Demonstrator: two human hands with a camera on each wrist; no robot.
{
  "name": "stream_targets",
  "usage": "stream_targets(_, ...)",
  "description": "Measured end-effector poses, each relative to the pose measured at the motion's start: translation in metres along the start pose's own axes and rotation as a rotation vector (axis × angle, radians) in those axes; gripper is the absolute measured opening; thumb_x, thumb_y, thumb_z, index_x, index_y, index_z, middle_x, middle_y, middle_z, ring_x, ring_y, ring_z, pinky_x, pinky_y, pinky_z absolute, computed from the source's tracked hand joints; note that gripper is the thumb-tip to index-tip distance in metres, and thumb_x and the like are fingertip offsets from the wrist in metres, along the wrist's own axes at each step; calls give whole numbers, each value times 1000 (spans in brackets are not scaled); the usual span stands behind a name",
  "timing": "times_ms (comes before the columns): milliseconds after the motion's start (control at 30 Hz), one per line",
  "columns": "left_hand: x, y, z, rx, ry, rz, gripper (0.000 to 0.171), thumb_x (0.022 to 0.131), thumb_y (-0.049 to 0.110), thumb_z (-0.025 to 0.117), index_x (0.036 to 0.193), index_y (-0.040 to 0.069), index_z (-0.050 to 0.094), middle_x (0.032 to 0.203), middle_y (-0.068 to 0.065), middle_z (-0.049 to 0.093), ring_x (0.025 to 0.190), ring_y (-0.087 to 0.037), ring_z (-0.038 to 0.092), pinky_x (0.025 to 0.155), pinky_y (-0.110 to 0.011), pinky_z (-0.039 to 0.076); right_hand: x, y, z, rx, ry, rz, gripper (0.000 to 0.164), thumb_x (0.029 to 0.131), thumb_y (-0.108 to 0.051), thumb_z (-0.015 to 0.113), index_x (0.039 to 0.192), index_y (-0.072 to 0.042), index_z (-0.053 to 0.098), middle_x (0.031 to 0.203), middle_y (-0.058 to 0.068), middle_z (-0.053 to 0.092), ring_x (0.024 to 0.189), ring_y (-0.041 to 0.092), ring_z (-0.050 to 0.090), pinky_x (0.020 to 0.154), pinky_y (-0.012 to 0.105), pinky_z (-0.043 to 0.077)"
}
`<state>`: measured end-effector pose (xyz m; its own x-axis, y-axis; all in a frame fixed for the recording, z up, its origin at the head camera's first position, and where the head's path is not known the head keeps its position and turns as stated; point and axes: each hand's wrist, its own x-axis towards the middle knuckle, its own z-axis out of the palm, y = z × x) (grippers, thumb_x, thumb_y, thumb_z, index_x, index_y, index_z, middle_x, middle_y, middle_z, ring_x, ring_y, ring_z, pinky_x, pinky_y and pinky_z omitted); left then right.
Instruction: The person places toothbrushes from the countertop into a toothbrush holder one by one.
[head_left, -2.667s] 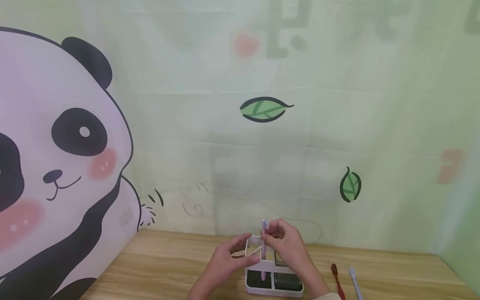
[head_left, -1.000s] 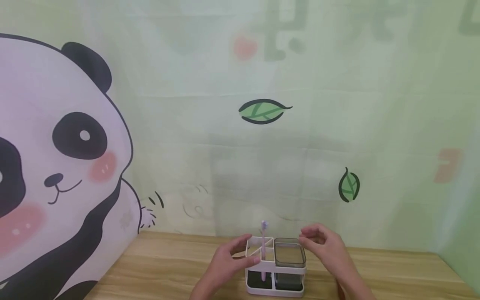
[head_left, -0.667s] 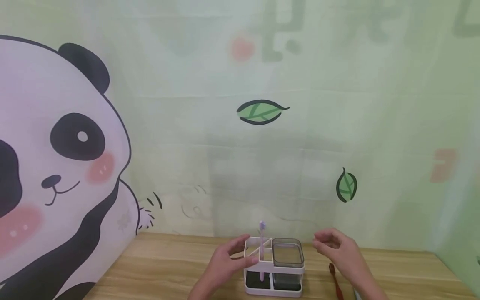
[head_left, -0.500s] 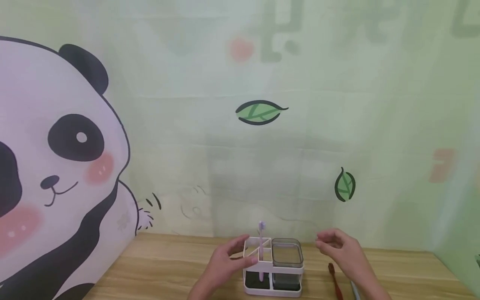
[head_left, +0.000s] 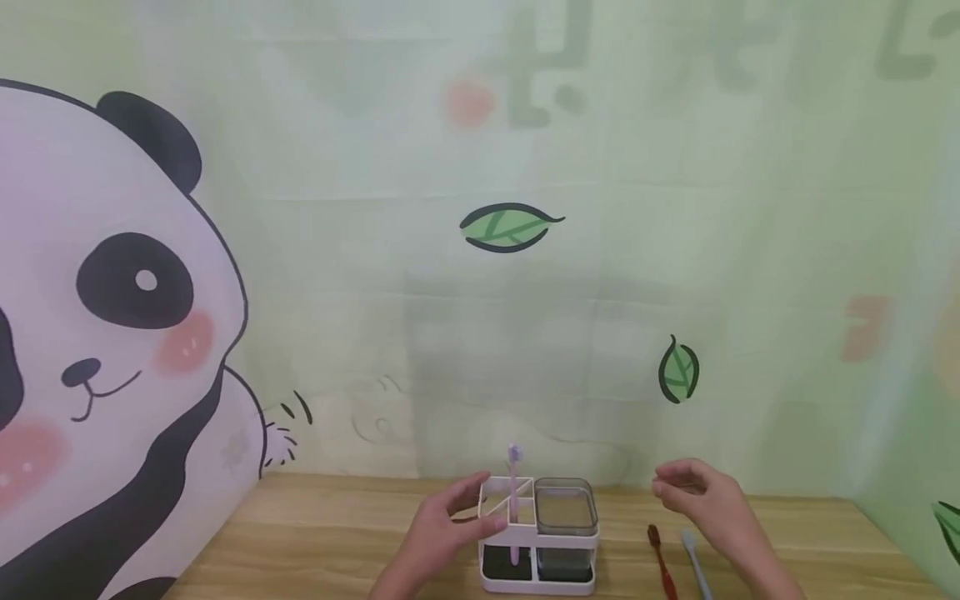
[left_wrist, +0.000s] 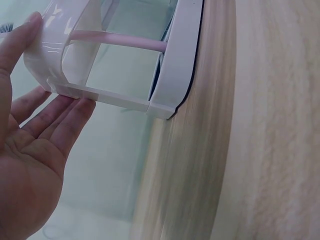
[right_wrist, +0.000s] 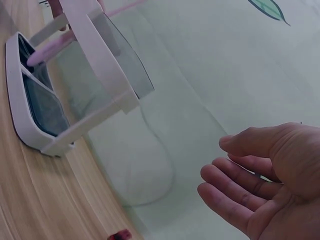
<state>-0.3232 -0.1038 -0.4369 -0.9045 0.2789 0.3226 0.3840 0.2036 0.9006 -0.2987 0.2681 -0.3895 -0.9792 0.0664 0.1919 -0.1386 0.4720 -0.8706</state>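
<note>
A white toothbrush holder (head_left: 538, 533) with a dark base stands on the table. A light purple toothbrush (head_left: 513, 483) is upright in its left, divided part, and a clear grey cup (head_left: 566, 508) sits in the right part. My left hand (head_left: 442, 529) holds the holder by its upper left side, thumb in front and fingers behind; the left wrist view shows the thumb and fingertips on the white rim (left_wrist: 55, 45). My right hand (head_left: 705, 500) hovers to the right of the holder, fingers loosely bent and nothing in them.
A red toothbrush (head_left: 662, 560) and a light blue toothbrush (head_left: 697, 565) lie side by side on the wooden table (head_left: 337, 533), right of the holder and near my right forearm. Behind the table hangs a green backdrop (head_left: 360, 317) printed with a panda and leaves.
My right hand has let go of the purple toothbrush, now standing in the holder, and has moved right past the cup. The left hand keeps its hold. The view has turned slightly right.
</note>
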Motion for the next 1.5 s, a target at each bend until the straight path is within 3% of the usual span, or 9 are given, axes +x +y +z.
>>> stream_targets(233,-1,-2,-3,-16,1,2,67,92,29,86,149,3,60,137,-21,67,126,-42,64,98,-52,57,0,8,-8,-6,-8,19,40,101,-26,76,127,3,68,117,11,75,105,29,72,91,45,60)
stream_targets(633,1,-2,0,-25,-7,4,67,91,28,86,148,3,60,137,-21,67,127,-42,64,99,-53,57,0,25,-20,-5,-23,59,36,103,-20,73,126,7,66,118,14,74,108,30,72,91,41,61)
stream_targets(1167,0,2,0,-11,-5,-8,70,91,29,86,149,0,59,137,-22,67,126,-43,63,99,-54,56,4,51,-30,-81,-88,134,29,99,-5,73,117,16,65,102,12,74,96,32,73,82,45,63)
stream_targets(1500,0,1,0,-18,-12,-3,70,92,29,86,149,-1,58,137,-22,67,126,-43,63,100,-55,56,2,69,-32,-122,-98,159,25,97,-5,73,114,13,67,100,9,73,91,27,71,79,43,62)
